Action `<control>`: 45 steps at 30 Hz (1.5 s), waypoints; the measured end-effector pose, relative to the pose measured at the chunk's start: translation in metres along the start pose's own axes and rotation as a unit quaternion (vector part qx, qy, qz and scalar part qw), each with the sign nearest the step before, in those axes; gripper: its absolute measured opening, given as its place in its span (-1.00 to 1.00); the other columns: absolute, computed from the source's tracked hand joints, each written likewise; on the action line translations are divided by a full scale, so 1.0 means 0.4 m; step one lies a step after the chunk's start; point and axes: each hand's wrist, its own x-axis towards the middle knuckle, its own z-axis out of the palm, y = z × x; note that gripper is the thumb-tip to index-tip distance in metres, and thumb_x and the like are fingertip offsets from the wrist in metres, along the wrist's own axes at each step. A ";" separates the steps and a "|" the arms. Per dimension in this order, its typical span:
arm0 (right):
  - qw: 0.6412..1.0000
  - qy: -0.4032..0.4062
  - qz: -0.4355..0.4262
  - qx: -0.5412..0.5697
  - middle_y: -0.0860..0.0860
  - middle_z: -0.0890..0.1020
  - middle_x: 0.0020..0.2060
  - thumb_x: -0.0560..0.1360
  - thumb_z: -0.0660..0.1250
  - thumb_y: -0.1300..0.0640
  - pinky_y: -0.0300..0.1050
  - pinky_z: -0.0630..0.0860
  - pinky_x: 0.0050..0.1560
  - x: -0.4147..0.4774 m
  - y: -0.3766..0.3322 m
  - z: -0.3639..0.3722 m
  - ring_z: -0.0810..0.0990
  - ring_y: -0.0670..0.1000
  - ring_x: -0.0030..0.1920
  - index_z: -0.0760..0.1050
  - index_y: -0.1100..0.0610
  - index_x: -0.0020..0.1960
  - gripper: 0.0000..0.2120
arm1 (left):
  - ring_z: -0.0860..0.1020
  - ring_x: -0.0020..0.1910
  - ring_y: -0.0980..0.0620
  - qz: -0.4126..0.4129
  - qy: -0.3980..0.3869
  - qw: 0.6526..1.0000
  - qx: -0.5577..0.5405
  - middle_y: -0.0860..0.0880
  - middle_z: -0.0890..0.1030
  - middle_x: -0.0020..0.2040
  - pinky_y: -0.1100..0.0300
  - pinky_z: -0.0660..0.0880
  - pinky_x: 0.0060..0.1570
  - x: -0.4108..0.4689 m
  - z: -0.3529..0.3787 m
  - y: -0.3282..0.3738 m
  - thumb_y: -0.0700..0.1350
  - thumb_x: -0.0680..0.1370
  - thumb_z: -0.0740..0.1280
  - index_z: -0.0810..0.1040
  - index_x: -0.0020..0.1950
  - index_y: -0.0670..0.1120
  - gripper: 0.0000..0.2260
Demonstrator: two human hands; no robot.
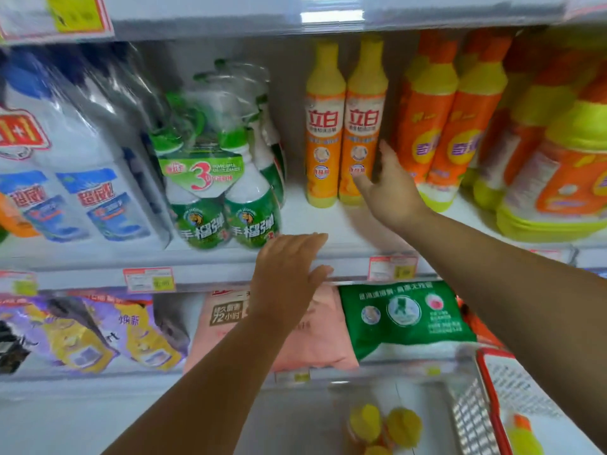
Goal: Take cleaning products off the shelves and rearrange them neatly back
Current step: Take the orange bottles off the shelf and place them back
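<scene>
Two slim yellow-and-orange plastic dish-soap bottles (345,126) are standing upright at centre frame on the white middle shelf (315,221), touching side by side. Right hand (391,188) is reaching at the right-hand bottle: thumb across its lower front, fingers spread behind its side, not clamped yet. Left hand (289,277) is hovering open and empty over the shelf lip, lower centre.

Judging progress: mid-task. At least three yellow bottle tops (384,428) are showing in the red-rimmed shopping cart (492,405), bottom right, so stock is looking still off-shelf; bare shelf in front of the pair is waiting to be filled.

Neighbours: one green three-bottle spray pack (213,178) to the left, more behind it; two larger orange detergent bottles (450,110) just right, count beyond blurred.
</scene>
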 end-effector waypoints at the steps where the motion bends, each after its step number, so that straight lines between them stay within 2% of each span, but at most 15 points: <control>1: 1.000 0.005 0.020 0.006 0.07 0.53 0.35 0.55 0.37 0.16 -0.09 0.40 0.29 0.020 0.001 0.014 0.51 0.10 0.34 0.23 0.12 0.49 -0.43 | 0.57 0.14 -0.05 0.005 0.011 1.000 0.002 0.01 0.65 0.18 0.02 0.39 0.23 -0.002 0.005 -0.001 0.06 0.49 0.42 0.56 0.30 -0.04 -0.59; 8: 0.992 0.052 0.108 -0.030 0.13 0.56 0.30 0.44 0.52 0.06 0.00 0.46 0.22 0.062 0.006 0.057 0.55 0.18 0.27 0.34 0.20 0.36 -0.40 | 0.55 0.16 -0.03 -0.013 -0.001 1.000 -0.016 0.06 0.63 0.20 -0.03 0.37 0.28 -0.002 0.009 -0.002 0.06 0.49 0.44 0.54 0.31 0.01 -0.60; 12: 0.995 -0.002 0.099 0.025 0.07 0.61 0.23 0.42 0.54 0.04 0.07 0.56 0.19 -0.018 -0.029 0.007 0.62 0.10 0.16 0.41 0.15 0.32 -0.44 | 0.42 0.34 -0.02 -0.076 -0.076 0.993 -0.055 0.07 0.54 0.33 0.05 0.14 0.42 0.012 -0.024 0.021 0.06 0.51 0.41 0.41 0.45 0.05 -0.48; 15: 0.987 -0.067 0.109 0.100 0.03 0.66 0.14 0.42 0.53 0.05 0.15 0.63 0.09 -0.110 -0.080 -0.053 0.66 0.06 0.08 0.48 0.11 0.26 -0.53 | 0.30 0.44 0.10 -0.180 -0.127 0.946 -0.237 0.17 0.41 0.43 0.09 0.17 0.47 0.023 -0.094 0.082 0.11 0.48 0.44 0.14 0.56 0.18 -0.27; 18: 0.969 -0.126 0.135 0.163 0.04 0.70 0.05 0.41 0.55 0.05 0.15 0.66 0.01 -0.226 -0.126 -0.118 0.71 0.07 0.00 0.51 0.08 0.23 -0.55 | 0.50 0.17 0.38 -0.217 -0.144 0.856 -0.447 0.42 0.52 0.19 0.33 0.47 0.15 0.001 -0.195 0.175 -0.07 0.49 0.48 0.25 0.34 0.41 -0.38; 20: 0.958 -0.149 0.151 0.194 0.05 0.70 0.05 0.41 0.54 0.08 0.08 0.68 -0.04 -0.313 -0.145 -0.154 0.72 0.05 -0.03 0.50 0.09 0.25 -0.55 | 0.61 0.03 0.26 -0.228 -0.190 0.826 -0.480 0.26 0.64 0.10 0.32 0.54 -0.05 -0.034 -0.243 0.223 -0.10 0.48 0.49 0.39 0.33 0.30 -0.47; 23: 0.956 -0.168 0.147 0.190 -0.05 0.72 0.00 0.40 0.54 0.05 -0.07 0.66 -0.03 -0.435 -0.162 -0.210 0.71 -0.02 -0.04 0.52 0.03 0.23 -0.56 | 0.66 -0.05 0.18 -0.244 -0.215 0.811 -0.485 0.09 0.69 0.03 0.33 0.56 -0.13 -0.101 -0.296 0.282 -0.17 0.43 0.54 0.53 0.25 0.10 -0.55; 25: 0.965 -0.148 0.136 0.169 -0.13 0.72 -0.07 0.35 0.55 -0.03 -0.14 0.63 -0.04 -0.483 -0.173 -0.262 0.70 -0.07 -0.06 0.53 -0.02 0.20 -0.55 | 0.66 -0.04 0.18 -0.245 -0.215 0.821 -0.469 0.10 0.69 0.03 0.29 0.58 -0.08 -0.151 -0.317 0.315 -0.19 0.39 0.57 0.53 0.24 0.10 -0.51; 27: 0.963 -0.094 0.146 0.205 -0.06 0.71 -0.04 0.28 0.57 -0.09 -0.05 0.65 -0.11 -0.520 -0.178 -0.315 0.71 -0.02 -0.06 0.46 0.00 0.23 -0.41 | 0.65 -0.03 0.16 -0.247 -0.215 0.827 -0.457 0.12 0.68 0.03 0.29 0.57 -0.07 -0.204 -0.331 0.348 -0.22 0.37 0.58 0.50 0.24 0.12 -0.47; 31: 0.943 -0.008 0.164 0.289 0.01 0.67 -0.01 0.30 0.49 -0.12 -0.02 0.64 -0.29 -0.592 -0.181 -0.383 0.73 0.02 -0.11 0.38 -0.03 0.21 -0.44 | 0.57 -0.19 0.30 -0.246 -0.222 0.844 -0.422 0.10 0.62 0.01 0.42 0.46 -0.26 -0.282 -0.325 0.401 -0.21 0.34 0.59 0.44 0.25 0.10 -0.42; 35: 0.934 0.013 0.194 0.301 0.08 0.65 0.01 0.36 0.50 -0.02 -0.06 0.63 -0.32 -0.647 -0.129 -0.385 0.72 0.03 -0.14 0.40 0.01 0.19 -0.53 | 0.64 -0.17 0.20 -0.286 -0.293 0.776 -0.480 0.00 0.64 0.04 0.30 0.56 -0.19 -0.314 -0.310 0.419 -0.20 0.38 0.57 0.47 0.24 0.06 -0.50; 38: 0.914 0.021 0.232 0.331 0.14 0.60 0.01 0.41 0.49 0.11 -0.11 0.61 -0.36 -0.653 -0.090 -0.379 0.71 0.01 -0.23 0.37 0.05 0.17 -0.58 | 0.67 0.01 0.03 -0.293 -0.353 0.733 -0.502 -0.02 0.67 0.06 0.05 0.61 0.10 -0.322 -0.292 0.402 -0.20 0.36 0.53 0.53 0.24 0.11 -0.50; 41: 0.900 -0.002 0.245 0.360 0.15 0.56 0.00 0.50 0.40 0.27 -0.11 0.60 -0.35 -0.632 -0.070 -0.401 0.69 0.04 -0.20 0.35 0.06 0.18 -0.66 | 0.64 0.10 0.08 -0.261 -0.382 0.743 -0.484 0.10 0.66 0.14 -0.01 0.56 0.19 -0.311 -0.280 0.393 -0.14 0.34 0.57 0.49 0.29 0.20 -0.42; 43: 0.898 -0.046 0.232 0.371 0.09 0.59 -0.04 0.53 0.34 0.28 -0.03 0.63 -0.26 -0.618 -0.059 -0.419 0.68 0.05 -0.11 0.39 0.06 0.19 -0.71 | 0.62 0.05 0.23 -0.248 -0.365 0.770 -0.461 0.18 0.62 0.15 0.15 0.58 0.10 -0.303 -0.275 0.404 -0.13 0.34 0.60 0.45 0.23 0.29 -0.41; 45: 0.917 -0.079 0.225 0.320 0.06 0.64 0.03 0.54 0.38 0.13 0.04 0.65 -0.18 -0.613 -0.055 -0.423 0.69 0.06 0.01 0.44 0.02 0.22 -0.72 | 0.57 0.02 0.32 -0.226 -0.340 0.808 -0.424 0.21 0.55 0.15 0.33 0.53 -0.03 -0.305 -0.269 0.427 -0.08 0.32 0.62 0.38 0.15 0.37 -0.39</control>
